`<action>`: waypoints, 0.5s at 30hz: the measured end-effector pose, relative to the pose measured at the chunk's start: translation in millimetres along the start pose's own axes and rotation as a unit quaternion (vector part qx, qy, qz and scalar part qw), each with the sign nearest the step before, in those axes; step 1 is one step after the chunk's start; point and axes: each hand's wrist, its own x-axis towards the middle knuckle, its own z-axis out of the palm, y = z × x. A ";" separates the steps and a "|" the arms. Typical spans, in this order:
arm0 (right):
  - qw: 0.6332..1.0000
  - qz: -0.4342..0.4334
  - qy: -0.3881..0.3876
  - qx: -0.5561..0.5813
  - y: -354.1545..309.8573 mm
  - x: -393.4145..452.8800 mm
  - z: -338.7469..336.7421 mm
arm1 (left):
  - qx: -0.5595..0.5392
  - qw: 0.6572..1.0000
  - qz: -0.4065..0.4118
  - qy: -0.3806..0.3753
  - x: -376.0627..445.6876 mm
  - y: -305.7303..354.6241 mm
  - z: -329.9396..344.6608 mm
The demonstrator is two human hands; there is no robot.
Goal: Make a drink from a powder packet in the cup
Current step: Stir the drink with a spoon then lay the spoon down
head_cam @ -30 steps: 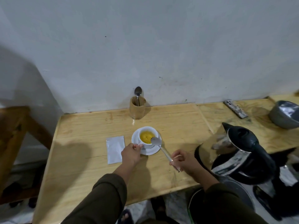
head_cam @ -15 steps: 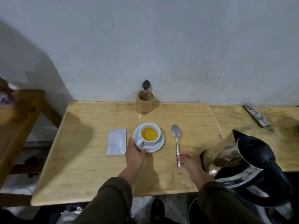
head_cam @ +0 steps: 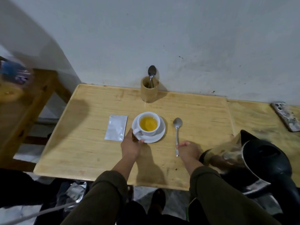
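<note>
Yellow liquid fills the white cup (head_cam: pixel 149 123), which sits on a white saucer (head_cam: pixel 160 134) near the middle of the pale wooden counter (head_cam: pixel 81 143). Its handle points toward the near left, where the left hand (head_cam: pixel 130 146) grips the saucer's rim, thumb on top and fingers (head_cam: pixel 128 135) curled beside the handle. Whether they touch the handle itself is hard to tell from this angle. Just to the left of the saucer lies the silver packet (head_cam: pixel 116 127), flat, its long axis running near to far and leaning slightly right at the far end. To the right of the saucer, apart from it, a spoon (head_cam: pixel 177 132) lies flat on the counter, its long axis running near to far with the bowl at the far end. The right hand (head_cam: pixel 189 151) rests over the near end of the handle, fingertips (head_cam: pixel 182 145) pinched on it. Against the wall behind the cup stands a wooden holder (head_cam: pixel 149 92) with a second spoon (head_cam: pixel 151 73) upright in it, bowl up. At the right edge a black kettle (head_cam: pixel 266 161) with a shiny body stands close beside the right forearm.
</note>
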 end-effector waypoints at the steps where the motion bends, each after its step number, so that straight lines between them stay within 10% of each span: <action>1: 1.000 -0.009 0.002 -0.017 0.2 0.0 0.8 | 0.003 1.000 -0.001 0.002 -0.8 0.9 0.1; 15: 0.998 -0.053 0.023 -0.034 -4.4 -4.7 -5.3 | 0.023 1.000 0.006 -0.021 -4.0 3.8 -3.3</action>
